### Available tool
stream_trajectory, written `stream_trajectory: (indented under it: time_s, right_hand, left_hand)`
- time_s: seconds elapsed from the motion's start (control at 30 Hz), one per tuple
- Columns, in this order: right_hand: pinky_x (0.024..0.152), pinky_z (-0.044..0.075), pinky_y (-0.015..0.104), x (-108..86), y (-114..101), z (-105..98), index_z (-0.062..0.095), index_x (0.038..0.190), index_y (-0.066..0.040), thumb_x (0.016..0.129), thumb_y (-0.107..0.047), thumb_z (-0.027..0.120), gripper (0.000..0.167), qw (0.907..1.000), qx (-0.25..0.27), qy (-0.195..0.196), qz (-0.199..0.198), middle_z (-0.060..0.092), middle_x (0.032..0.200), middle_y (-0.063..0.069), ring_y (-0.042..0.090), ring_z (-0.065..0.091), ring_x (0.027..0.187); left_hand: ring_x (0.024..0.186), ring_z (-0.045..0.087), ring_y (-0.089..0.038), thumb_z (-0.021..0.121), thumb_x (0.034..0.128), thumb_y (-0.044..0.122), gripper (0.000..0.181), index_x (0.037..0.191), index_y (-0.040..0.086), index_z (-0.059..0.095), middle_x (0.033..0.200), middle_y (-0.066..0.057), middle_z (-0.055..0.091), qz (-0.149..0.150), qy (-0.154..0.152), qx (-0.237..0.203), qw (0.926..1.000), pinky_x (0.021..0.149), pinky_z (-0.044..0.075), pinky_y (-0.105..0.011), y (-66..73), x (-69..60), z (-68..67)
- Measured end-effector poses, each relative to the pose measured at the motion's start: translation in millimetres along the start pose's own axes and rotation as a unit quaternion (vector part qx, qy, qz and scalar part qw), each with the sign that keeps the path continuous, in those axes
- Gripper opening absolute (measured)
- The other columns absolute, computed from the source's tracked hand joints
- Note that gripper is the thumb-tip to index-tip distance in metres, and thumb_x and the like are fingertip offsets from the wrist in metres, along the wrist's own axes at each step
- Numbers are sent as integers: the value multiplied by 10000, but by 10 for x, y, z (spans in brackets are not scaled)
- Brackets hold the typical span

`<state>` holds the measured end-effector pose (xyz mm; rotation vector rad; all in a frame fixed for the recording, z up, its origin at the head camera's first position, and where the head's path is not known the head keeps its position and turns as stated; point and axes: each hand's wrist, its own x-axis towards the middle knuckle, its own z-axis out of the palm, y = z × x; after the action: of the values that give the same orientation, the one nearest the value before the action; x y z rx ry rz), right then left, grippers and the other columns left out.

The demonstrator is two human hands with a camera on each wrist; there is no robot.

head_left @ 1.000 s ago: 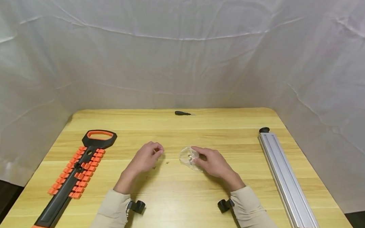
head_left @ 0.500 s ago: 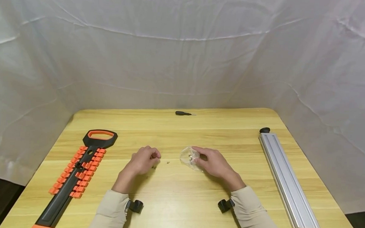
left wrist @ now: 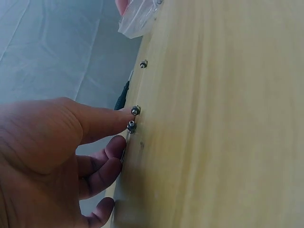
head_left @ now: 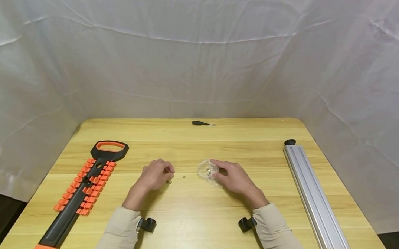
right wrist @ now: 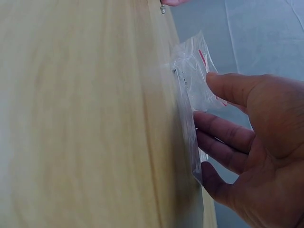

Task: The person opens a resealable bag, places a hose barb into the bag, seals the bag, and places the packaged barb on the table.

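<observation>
My left hand [head_left: 157, 174] is low over the table, thumb stretched out and fingers loosely bent. Its thumb tip is beside two small metal screws [left wrist: 133, 118], and I see nothing held between thumb and fingers. Another screw [head_left: 184, 177] lies on the wood between the hands. My right hand [head_left: 233, 177] holds a clear plastic zip bag [head_left: 203, 168] by its side, thumb at the upper edge and fingers lower down. Several small metal pieces show inside the bag in the head view. A red line marks the bag's seal [right wrist: 203, 58] in the right wrist view.
On the left lies a black rack [head_left: 70, 200] with orange clips and a looped handle. A long grey metal rail [head_left: 313, 196] with a black knob lies at right. Near the far edge of the wooden table [head_left: 195, 221] is a black screwdriver [head_left: 199, 123]. Pale cloth [head_left: 195, 72] hangs behind.
My left hand has come down and slightly left, its thumb now close to the two screws. The right hand and the bag have stayed in place.
</observation>
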<state>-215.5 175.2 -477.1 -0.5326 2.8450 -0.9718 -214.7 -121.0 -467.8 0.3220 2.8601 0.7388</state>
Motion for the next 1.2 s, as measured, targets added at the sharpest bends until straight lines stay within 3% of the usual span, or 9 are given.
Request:
stream_trajectory:
  time_s: [0.33,0.57,0.8,1.2]
  right_hand:
    - [1044,441,437,-4,18,8,538,1382,-292,925,-306,646,470,10000,-33,28,-10,608,1343,13,228,565,1242]
    - [1041,444,430,-12,24,13,537,1382,-296,927,-311,646,469,10000,-12,38,-15,609,1340,0,218,565,1242]
    - [1039,446,432,-1,33,22,540,1378,-303,924,-318,648,467,9999,-24,74,-67,610,1339,-2,222,562,1249]
    - [1008,468,432,12,25,17,545,1376,-287,923,-311,654,467,10000,-6,61,-77,622,1323,14,216,594,1198]
  left_hand:
    - [1006,451,-260,505,999,194,143,908,189,615,986,0,545,56,-253,188,9995,812,324,-482,74,7,30]
    - [942,463,-219,502,1016,229,150,919,180,604,946,27,553,462,-30,-223,9987,804,317,-458,150,18,79]
    - [944,492,-178,534,990,259,118,975,176,616,954,55,567,959,351,-489,9936,816,345,-459,355,63,149]
    - [980,509,-184,536,987,253,118,993,176,625,1040,19,585,1234,457,-474,9902,807,346,-405,566,135,274]
